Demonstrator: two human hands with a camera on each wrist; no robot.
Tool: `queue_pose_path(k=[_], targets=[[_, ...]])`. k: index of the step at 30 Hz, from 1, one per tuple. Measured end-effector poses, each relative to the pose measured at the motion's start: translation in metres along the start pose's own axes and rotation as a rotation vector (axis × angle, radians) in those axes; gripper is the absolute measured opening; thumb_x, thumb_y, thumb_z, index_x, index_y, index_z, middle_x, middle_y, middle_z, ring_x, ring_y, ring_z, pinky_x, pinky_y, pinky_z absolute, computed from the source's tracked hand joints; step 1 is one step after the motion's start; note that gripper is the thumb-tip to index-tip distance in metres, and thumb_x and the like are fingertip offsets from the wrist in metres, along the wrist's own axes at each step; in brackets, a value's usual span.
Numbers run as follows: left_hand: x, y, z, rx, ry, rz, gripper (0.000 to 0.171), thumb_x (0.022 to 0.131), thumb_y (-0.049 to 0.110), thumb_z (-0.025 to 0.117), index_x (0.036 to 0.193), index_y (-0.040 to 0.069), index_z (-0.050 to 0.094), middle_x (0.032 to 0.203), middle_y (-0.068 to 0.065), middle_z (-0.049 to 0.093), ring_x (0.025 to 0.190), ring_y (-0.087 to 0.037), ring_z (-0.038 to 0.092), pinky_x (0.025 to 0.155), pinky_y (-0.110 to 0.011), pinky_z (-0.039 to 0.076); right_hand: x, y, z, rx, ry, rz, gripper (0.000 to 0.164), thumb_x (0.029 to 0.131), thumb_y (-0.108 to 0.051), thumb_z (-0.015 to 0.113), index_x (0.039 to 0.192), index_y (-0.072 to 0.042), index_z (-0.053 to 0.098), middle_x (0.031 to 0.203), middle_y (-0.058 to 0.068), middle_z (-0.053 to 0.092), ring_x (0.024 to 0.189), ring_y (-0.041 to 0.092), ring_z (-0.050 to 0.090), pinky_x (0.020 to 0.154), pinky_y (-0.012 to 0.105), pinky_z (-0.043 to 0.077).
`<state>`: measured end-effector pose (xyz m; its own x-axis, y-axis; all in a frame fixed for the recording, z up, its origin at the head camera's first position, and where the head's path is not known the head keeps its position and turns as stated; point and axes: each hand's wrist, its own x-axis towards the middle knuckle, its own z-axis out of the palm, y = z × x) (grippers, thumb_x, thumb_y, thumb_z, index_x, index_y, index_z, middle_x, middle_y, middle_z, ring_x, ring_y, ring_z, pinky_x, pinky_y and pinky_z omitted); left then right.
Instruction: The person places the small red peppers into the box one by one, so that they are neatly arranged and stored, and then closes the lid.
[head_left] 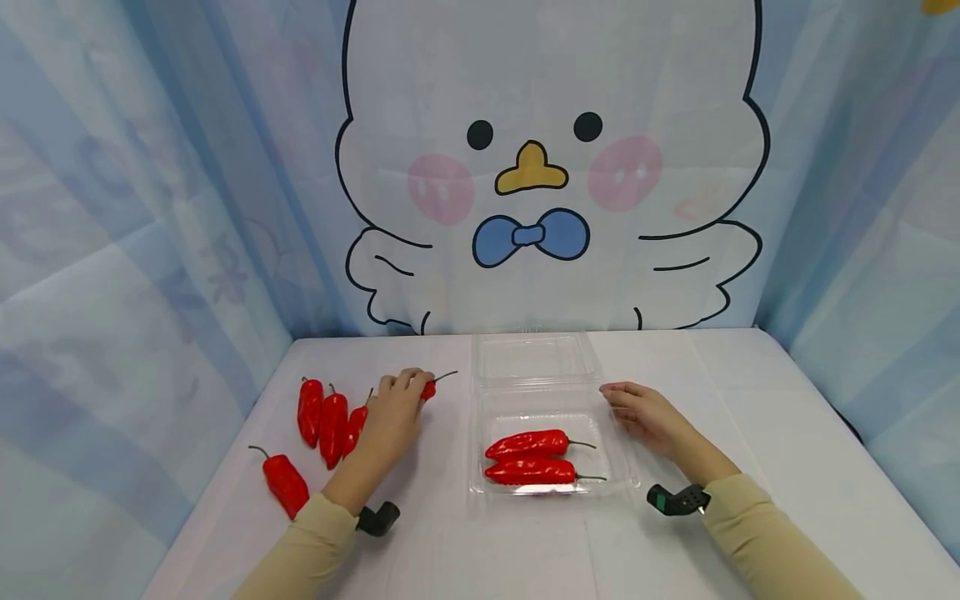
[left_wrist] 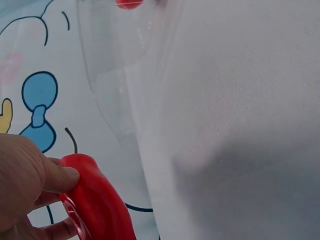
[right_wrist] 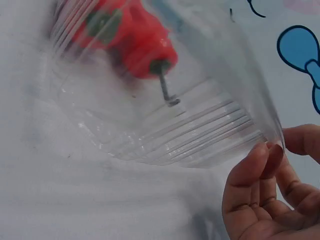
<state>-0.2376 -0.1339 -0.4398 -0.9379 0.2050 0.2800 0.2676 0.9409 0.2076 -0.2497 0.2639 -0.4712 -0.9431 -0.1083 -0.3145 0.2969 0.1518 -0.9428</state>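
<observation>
Clear container point(right_wrist: 195, 137), lid point(head_left: 536, 358) open: two peppers point(head_left: 531, 472) inside, side by side. Left hand point(head_left: 396, 417) pinches a red pepper point(left_wrist: 100, 200) between thumb and fingers, to the container's left. Right hand point(head_left: 647, 418) pinches the container's right edge. Four loose peppers point(head_left: 333, 429) lie farther left of the container.

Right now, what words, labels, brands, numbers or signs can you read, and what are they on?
No text can be read anywhere.
Left curtain: faint letter-like marks, too blurred to read.
Cartoon backdrop: a drawing, plus a faint pinkish mark, unreadable.
Clear container: no legible label.
Red peppers: no legible label.
</observation>
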Motion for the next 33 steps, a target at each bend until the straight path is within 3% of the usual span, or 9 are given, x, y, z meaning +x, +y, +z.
queue_pose_path(k=[12, 33], targets=[[0.002, 0.009, -0.002, 0.006, 0.005, 0.058, 0.055, 0.089, 0.006, 0.079, 0.139, 0.018, 0.059, 0.142, -0.010, 0.059, 0.123, -0.037, 0.055, 0.090, -0.057, 0.058, 0.001, 0.000, -0.007, 0.185, -0.038, 0.085, 0.038, 0.103, -0.023, 0.061, 0.138, -0.009, 0.058, 0.113, 0.002, 0.052, 0.080, 0.006, 0.057, 0.069, 0.015, 0.055], [0.008, 0.032, -0.004, -0.003, -0.003, 0.152, 0.045, 0.093, 0.008, 0.075, 0.135, 0.018, 0.062, 0.137, -0.008, 0.063, 0.119, -0.034, 0.057, 0.089, -0.051, 0.059, 0.000, 0.002, -0.008, 0.238, -0.049, 0.077, 0.023, 0.103, -0.020, 0.061, 0.125, -0.014, 0.064, 0.107, 0.000, 0.054, 0.074, 0.005, 0.059, 0.067, 0.015, 0.056]])
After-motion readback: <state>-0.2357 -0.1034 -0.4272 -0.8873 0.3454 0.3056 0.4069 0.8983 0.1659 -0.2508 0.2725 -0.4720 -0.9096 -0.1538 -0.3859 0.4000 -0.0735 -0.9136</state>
